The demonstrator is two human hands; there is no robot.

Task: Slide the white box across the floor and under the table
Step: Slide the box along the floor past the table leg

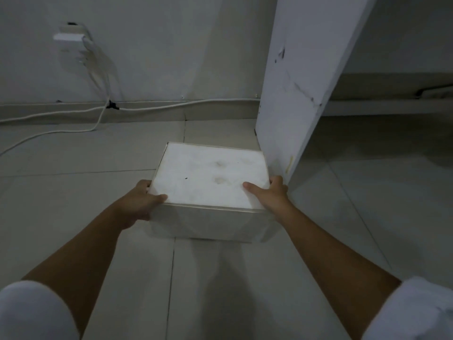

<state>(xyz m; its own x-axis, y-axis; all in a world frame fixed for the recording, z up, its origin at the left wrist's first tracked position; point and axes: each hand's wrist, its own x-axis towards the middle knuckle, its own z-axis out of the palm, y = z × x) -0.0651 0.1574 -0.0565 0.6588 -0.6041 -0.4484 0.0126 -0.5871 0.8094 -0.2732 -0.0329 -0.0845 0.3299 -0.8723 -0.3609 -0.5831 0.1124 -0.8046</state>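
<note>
A white box with a faintly stained lid rests on the tiled floor in the middle of the head view. My left hand clasps its near left corner, thumb on the lid and fingers down the side. My right hand grips the near right corner the same way. The box's right side stands close against the white side panel of the table. The dim space under the table opens to the right of that panel.
A wall runs behind the box, with a socket and plugged adapter at upper left. White cables trail along the skirting and across the floor on the left. Light floor tiles spread around the box.
</note>
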